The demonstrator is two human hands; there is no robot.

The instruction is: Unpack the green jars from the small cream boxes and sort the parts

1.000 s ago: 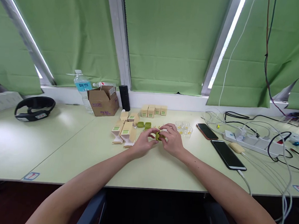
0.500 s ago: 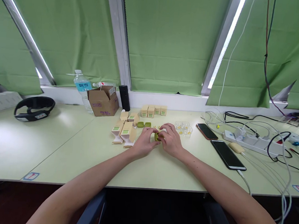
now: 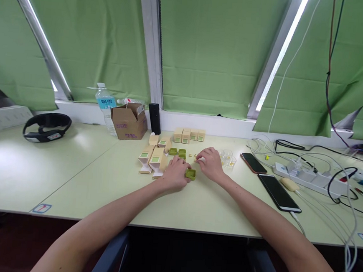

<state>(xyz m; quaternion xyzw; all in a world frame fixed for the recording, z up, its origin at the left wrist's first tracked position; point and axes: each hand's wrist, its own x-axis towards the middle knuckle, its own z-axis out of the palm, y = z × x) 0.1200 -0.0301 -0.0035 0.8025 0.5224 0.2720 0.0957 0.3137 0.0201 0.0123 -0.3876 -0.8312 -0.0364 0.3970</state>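
left hand: fingers touching tray at its left edge, clamped or not can't tell | tray: on table, between hands | right hand: fingertips bunched at gold bits, grip hidden | risk: fingertip brush could scatter bits; left-hand nudge could skid tray, probably light

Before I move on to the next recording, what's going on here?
A person at a desk is working with small items. The left hand is at the left edge of an open green box. The right hand's fingertips are down by some tiny yellow pieces; whether they hold one is too small to tell. More green boxes sit just beyond, with cartons to the left and clear cups to the right.
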